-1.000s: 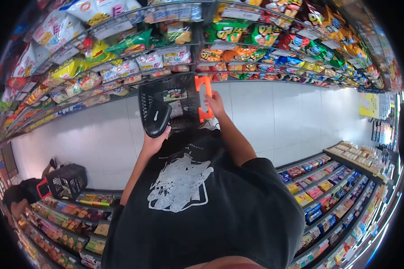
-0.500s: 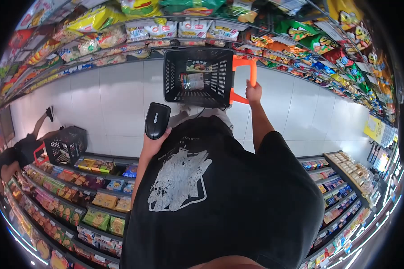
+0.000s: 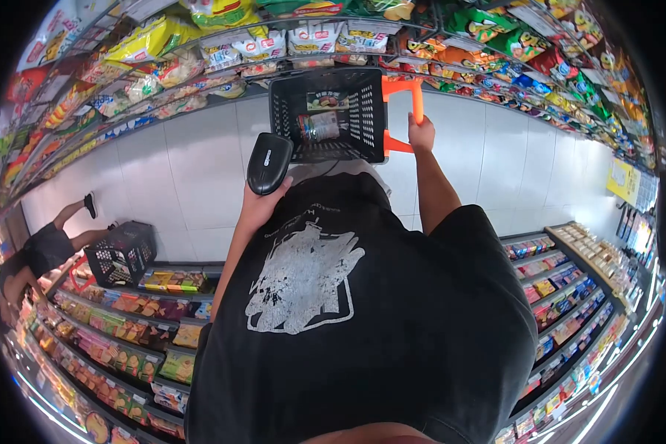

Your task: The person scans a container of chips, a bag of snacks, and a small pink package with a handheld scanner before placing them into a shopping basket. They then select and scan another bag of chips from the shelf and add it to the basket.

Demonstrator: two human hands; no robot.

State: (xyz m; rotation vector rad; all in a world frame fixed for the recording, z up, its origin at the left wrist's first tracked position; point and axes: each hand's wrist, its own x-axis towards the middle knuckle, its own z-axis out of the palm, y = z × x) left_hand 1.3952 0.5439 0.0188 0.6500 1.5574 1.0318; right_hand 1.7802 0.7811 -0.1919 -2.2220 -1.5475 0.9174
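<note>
My left hand (image 3: 263, 201) is closed round the lower end of a black handheld scanner (image 3: 269, 164), which points up towards the shelf. On the other side, my right hand (image 3: 422, 133) grips the orange handle (image 3: 417, 103) of a black shopping basket (image 3: 374, 118). Inside the basket lie a dark green package (image 3: 328, 101) and a pale, partly clear package (image 3: 321, 126). The scanner's head is beside the basket's left edge; whether they touch I cannot tell.
Shelves of bagged snacks (image 3: 316, 37) curve across the top. Lower shelves of boxed and packed goods (image 3: 126, 305) stand at the left, more (image 3: 559, 296) at the right. Another person (image 3: 48, 248) is at the far left beside a second black basket (image 3: 122, 254). Pale tiled floor (image 3: 200, 163) lies between.
The scanner in my left hand has moved up and slightly right, nearer the basket. My right hand still holds the handle, slightly higher in view. The other person and second basket appear shifted right.
</note>
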